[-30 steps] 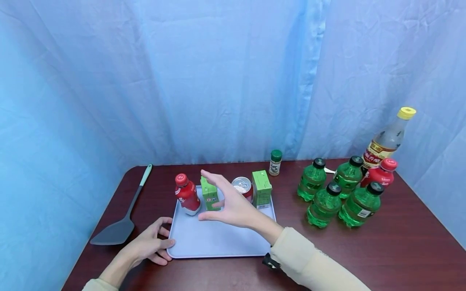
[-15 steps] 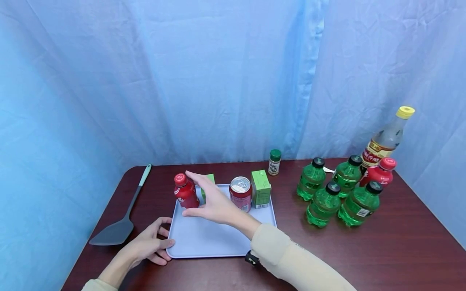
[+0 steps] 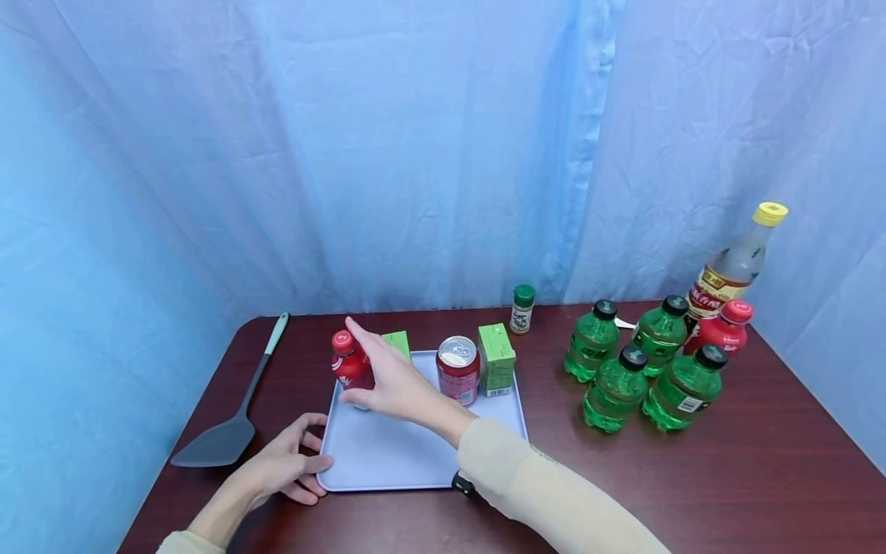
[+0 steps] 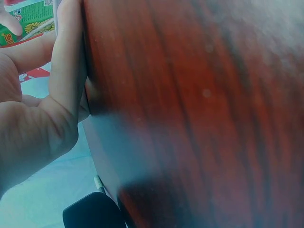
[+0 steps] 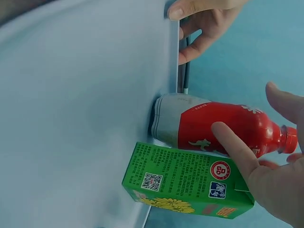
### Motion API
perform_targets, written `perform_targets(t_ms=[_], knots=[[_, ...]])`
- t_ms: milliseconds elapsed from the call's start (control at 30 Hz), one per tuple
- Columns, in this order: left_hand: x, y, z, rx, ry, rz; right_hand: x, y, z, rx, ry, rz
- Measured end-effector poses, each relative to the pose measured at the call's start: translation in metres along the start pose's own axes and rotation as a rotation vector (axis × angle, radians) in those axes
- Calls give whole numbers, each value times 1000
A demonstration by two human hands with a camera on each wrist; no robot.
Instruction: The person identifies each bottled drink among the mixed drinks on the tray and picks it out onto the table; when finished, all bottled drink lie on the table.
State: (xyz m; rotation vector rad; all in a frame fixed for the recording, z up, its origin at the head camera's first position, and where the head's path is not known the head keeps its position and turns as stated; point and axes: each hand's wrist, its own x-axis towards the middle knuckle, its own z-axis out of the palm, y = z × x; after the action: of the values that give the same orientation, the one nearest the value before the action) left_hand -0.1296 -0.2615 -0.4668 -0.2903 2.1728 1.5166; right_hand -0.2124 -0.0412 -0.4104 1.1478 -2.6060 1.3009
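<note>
A red bottle [image 3: 351,372] with a white base stands upright at the back left corner of the pale tray [image 3: 408,454]. Around its right side my right hand [image 3: 398,387] is spread, thumb and fingers apart. In the right wrist view, one finger overlaps the red bottle [image 5: 213,124] while another digit stands away from its cap. Next to it is a green drink carton [image 5: 185,180], partly hidden by my hand in the head view. My left hand [image 3: 287,462] holds the tray's left rim, thumb on the edge and fingers along the outside.
A soda can [image 3: 458,371] and a second green carton [image 3: 497,360] stand on the tray's back right. A spatula [image 3: 231,431] lies left. Behind stands a spice jar [image 3: 522,309]. Several green bottles [image 3: 616,388], another red bottle [image 3: 723,331] and a tall yellow-capped bottle [image 3: 734,265] are at right.
My right hand has moved left, past the can and the left carton, to the red bottle. The can shows fully again. The left hand has stayed at the tray's rim.
</note>
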Motion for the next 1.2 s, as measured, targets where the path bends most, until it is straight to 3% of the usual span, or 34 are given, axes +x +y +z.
perform_targets(t_ms=[267,633,833,1200], knots=[[-1,0,-1,-2,1,-1,7,-3,5,-103,-16,-23],[-1,-1,0,13,7,7,-4,-2,15,-80,-4,-63],[-1,0,1,21,19,5,-11,-4,18,-21,3,-95],[-2,2,1,15,23,-14,-24,1,21,106,-18,-30]])
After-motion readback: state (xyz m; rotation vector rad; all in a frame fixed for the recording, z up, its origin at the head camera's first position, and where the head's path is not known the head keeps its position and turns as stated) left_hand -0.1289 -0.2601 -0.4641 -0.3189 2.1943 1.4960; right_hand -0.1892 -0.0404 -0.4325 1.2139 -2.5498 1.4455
